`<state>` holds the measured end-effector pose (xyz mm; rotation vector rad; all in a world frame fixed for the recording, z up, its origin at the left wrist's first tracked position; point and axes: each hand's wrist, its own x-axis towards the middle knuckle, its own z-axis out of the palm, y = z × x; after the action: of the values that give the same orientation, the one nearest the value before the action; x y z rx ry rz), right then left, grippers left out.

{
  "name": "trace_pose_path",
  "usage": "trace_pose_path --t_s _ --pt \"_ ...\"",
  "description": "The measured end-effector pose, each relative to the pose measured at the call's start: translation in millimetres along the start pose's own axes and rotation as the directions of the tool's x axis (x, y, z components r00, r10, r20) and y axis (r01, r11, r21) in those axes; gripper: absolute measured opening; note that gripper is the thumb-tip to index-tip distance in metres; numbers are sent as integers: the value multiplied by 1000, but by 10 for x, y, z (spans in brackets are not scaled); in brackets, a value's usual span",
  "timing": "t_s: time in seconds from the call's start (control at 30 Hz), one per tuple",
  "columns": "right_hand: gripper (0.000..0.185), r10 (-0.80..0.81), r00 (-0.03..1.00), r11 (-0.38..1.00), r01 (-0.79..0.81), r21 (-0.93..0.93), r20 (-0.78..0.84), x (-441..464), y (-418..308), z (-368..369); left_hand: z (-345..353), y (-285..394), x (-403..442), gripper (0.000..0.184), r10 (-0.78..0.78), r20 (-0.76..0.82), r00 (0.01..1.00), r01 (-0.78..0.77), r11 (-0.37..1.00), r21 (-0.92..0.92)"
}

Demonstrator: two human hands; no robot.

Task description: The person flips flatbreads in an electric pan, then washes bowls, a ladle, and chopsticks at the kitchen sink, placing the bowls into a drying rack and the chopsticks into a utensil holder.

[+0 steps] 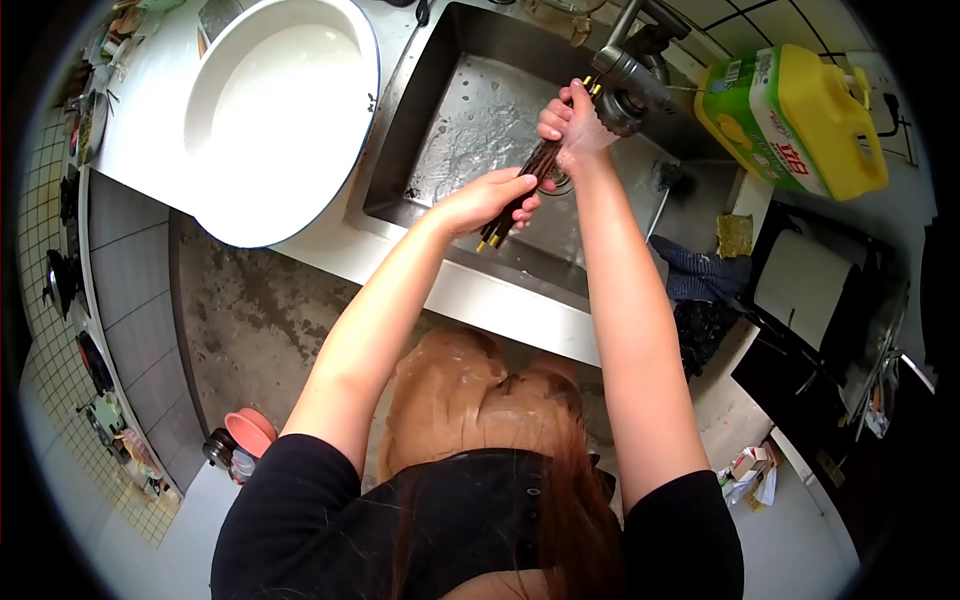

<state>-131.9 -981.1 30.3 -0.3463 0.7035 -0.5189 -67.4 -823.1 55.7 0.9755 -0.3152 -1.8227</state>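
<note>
A bundle of dark brown chopsticks [542, 162] with gold-coloured ends slants across the sink [480, 90]. My left hand [492, 202] is closed round its lower part. Further up, near the other ends, my right hand [574, 128] grips the same bundle. Water from the faucet [625, 75] pours over my right hand and wrist. Wet patches and a thin layer of water show on the sink bottom, and the drain is partly hidden behind my hands.
A large white basin [280, 130] stands on the counter left of the sink. To the right are a yellow detergent jug [800, 125], a yellow sponge [734, 236] and a dark cloth [700, 272]. A pink bowl [250, 431] lies low at the left.
</note>
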Motion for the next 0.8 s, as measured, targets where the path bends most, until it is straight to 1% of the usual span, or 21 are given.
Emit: trace_pose_path --t_s 0.03,0.13,0.17,0.27,0.3,0.33,0.37,0.4,0.43,0.47,0.5,0.53,0.57,0.6,0.63,0.73,0.77,0.8 --pt "26 -23 999 999 21 28 49 39 11 -101 -52 12 -60 31 -14 34 999 13 999 30" --pt "27 -67 997 993 62 100 42 88 -9 -200 -167 0 -209 30 -73 32 997 71 996 47" --pt "23 -61 996 990 53 129 62 68 -31 -207 -193 -13 -240 30 -93 17 995 93 995 31" --pt "18 -126 992 978 128 166 -24 47 -59 -203 -224 -8 -321 30 -131 -19 991 131 991 1" --pt "12 -120 973 962 64 267 199 59 -95 -279 -234 -1 -351 30 -134 -32 990 134 991 5" --pt "12 -155 984 971 136 196 85 58 -105 -313 -244 13 -380 30 -136 -44 990 137 991 10" --pt "12 -198 980 973 200 117 -28 -91 -159 -129 -255 22 -401 30 -139 -56 989 140 990 16" --pt "13 -247 959 967 253 29 -137 -175 -190 -27 -270 12 -416 30 -111 -92 990 111 994 -5" --pt "10 -290 956 951 294 -100 51 -141 -233 -240 -294 -19 -423 30 -84 -128 988 81 996 -26" --pt "11 -319 947 945 317 -78 -25 -142 -269 -245 -328 -64 -415 30 -58 -164 985 51 998 -45" --pt "12 -345 933 938 341 -57 -101 -146 -301 -235 -381 -151 -366 37 17 -225 974 -37 995 -88" --pt "13 -367 913 930 366 -39 -177 -147 -322 -228 -414 -227 -303 39 43 -275 960 -113 963 -244" --pt "13 -338 928 940 342 -2 -158 -169 -327 -227 -351 -244 -232 41 59 -329 943 -193 901 -390" --pt "12 -308 941 948 315 34 -138 -209 -324 -234 -306 -262 -175 43 66 -384 921 -274 810 -519" --pt "12 -279 953 955 288 70 -116 -249 -320 -237 -322 -281 -122 46 21 -365 931 -250 764 -594" --pt "14 -338 941 938 337 -78 2 -343 -104 -148 -422 -434 116 47 35 -416 909 -281 788 -547" --pt "16 -329 941 933 337 -127 78 -373 -66 -124 -417 -433 140 42 21 -440 898 -263 827 -497" --pt "17 -312 948 935 317 -157 59 -409 -36 -95 -408 -439 146 40 -3 -483 875 -185 921 -341"
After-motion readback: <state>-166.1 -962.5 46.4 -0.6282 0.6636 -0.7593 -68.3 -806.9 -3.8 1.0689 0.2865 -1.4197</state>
